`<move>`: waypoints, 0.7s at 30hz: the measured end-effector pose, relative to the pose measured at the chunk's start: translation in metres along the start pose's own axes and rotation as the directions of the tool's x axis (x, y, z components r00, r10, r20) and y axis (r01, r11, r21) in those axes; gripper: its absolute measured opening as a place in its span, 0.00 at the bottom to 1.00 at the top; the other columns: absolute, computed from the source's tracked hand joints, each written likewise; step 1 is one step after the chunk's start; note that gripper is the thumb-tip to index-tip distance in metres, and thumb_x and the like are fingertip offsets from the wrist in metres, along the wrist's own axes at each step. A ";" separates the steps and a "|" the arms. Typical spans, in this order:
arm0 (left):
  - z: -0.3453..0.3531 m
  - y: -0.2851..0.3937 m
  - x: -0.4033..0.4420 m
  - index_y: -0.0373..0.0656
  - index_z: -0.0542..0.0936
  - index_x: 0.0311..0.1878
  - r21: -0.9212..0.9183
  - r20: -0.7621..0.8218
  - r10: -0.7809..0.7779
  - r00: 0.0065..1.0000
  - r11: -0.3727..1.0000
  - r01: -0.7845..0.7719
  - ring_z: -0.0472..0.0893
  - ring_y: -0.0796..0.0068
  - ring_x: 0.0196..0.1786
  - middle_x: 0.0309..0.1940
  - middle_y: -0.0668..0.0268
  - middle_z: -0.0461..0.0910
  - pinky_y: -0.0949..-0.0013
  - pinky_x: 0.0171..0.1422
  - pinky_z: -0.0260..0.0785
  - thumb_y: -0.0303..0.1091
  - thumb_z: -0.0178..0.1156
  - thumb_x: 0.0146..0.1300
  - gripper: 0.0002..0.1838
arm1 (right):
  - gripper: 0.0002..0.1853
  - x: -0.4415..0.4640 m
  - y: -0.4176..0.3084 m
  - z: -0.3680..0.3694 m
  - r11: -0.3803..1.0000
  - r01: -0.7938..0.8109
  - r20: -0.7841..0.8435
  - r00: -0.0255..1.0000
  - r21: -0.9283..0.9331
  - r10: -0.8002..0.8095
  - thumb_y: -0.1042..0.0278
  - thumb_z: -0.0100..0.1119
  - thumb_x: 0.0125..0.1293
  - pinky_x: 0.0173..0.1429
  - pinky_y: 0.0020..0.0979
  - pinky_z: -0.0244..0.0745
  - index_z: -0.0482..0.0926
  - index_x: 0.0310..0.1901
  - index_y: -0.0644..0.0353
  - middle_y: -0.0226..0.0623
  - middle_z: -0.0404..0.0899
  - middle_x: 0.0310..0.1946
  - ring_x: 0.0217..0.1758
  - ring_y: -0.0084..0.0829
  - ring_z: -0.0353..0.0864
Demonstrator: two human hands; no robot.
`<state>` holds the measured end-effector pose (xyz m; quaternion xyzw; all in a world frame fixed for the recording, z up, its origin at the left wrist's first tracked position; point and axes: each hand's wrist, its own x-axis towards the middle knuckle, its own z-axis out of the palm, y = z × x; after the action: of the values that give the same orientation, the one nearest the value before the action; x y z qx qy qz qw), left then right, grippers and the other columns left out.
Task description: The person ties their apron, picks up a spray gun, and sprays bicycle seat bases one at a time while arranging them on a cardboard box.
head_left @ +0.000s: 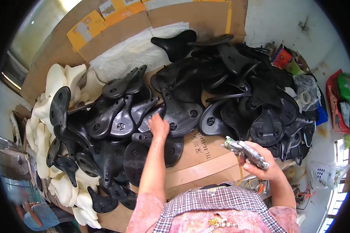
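My left hand (158,126) reaches into the pile with its fingers curled at the narrow end of a black plastic saddle shell (147,123). My fingertips are partly hidden, but they appear to grip that shell. A wider black saddle shell (182,112) with a round fitting lies just right of this hand. My right hand (266,165) is closed around a grimy grey cylindrical hand tool (248,152), which points up and left above the cardboard. The tool's front end is pale green, and its exact kind is unclear. A yellowish hose (240,176) hangs below it.
Black shells (256,97) are heaped across the cardboard-covered table (202,171). Cream-coloured saddle pads (58,81) are stacked at the left. Plastic bags (307,91) and a red tray (334,101) stand at the right. Another person (39,215) is at the lower left.
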<state>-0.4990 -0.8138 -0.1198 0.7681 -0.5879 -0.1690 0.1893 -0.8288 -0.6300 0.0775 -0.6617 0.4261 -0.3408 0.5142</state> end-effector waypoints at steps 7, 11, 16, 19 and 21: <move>0.031 -0.020 0.055 0.36 0.78 0.53 -0.457 0.347 0.079 0.934 0.885 0.095 0.82 0.59 0.44 0.42 0.57 0.83 0.61 0.52 0.72 0.25 0.62 0.52 0.21 | 0.30 -0.007 -0.002 -0.006 0.999 -0.028 -0.011 1.000 -0.034 0.028 0.73 0.66 0.57 0.43 0.26 0.75 0.69 0.61 0.67 0.35 0.81 0.35 0.36 0.24 0.81; -0.016 -0.008 0.046 0.35 0.81 0.44 -0.850 0.448 0.054 0.892 0.336 0.406 0.81 0.71 0.40 0.37 0.62 0.83 0.68 0.48 0.72 0.22 0.59 0.58 0.10 | 0.29 -0.005 -0.003 -0.008 0.984 -0.106 0.054 0.992 -0.144 0.115 0.75 0.67 0.54 0.43 0.25 0.74 0.71 0.60 0.65 0.34 0.81 0.34 0.34 0.23 0.80; -0.044 -0.040 0.038 0.36 0.81 0.46 -0.870 0.427 0.006 0.904 0.274 0.409 0.80 0.74 0.39 0.37 0.65 0.83 0.71 0.47 0.72 0.22 0.56 0.61 0.11 | 0.28 0.013 -0.011 -0.004 0.982 0.068 -0.002 0.998 -0.176 -0.069 0.76 0.66 0.54 0.40 0.25 0.75 0.72 0.58 0.68 0.37 0.81 0.33 0.32 0.23 0.81; -0.050 -0.051 0.036 0.35 0.81 0.48 -0.854 0.432 -0.001 0.902 0.321 0.410 0.80 0.73 0.39 0.38 0.65 0.83 0.70 0.48 0.71 0.21 0.56 0.60 0.13 | 0.31 0.024 -0.023 -0.006 0.977 0.181 -0.047 0.981 -0.108 -0.187 0.69 0.68 0.54 0.39 0.29 0.78 0.70 0.59 0.70 0.42 0.81 0.36 0.32 0.28 0.82; -0.057 -0.054 0.031 0.35 0.81 0.48 -0.841 0.433 -0.019 0.901 0.352 0.411 0.80 0.73 0.40 0.38 0.65 0.83 0.70 0.49 0.71 0.21 0.56 0.60 0.13 | 0.30 0.026 -0.025 -0.005 0.961 0.272 -0.079 0.958 -0.050 -0.275 0.70 0.68 0.55 0.38 0.30 0.78 0.70 0.59 0.70 0.44 0.81 0.38 0.32 0.28 0.82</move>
<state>-0.4183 -0.8253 -0.0975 0.5606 -0.3092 -0.6225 0.4501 -0.8169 -0.6533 0.1028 -0.7088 0.3585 -0.4284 0.4307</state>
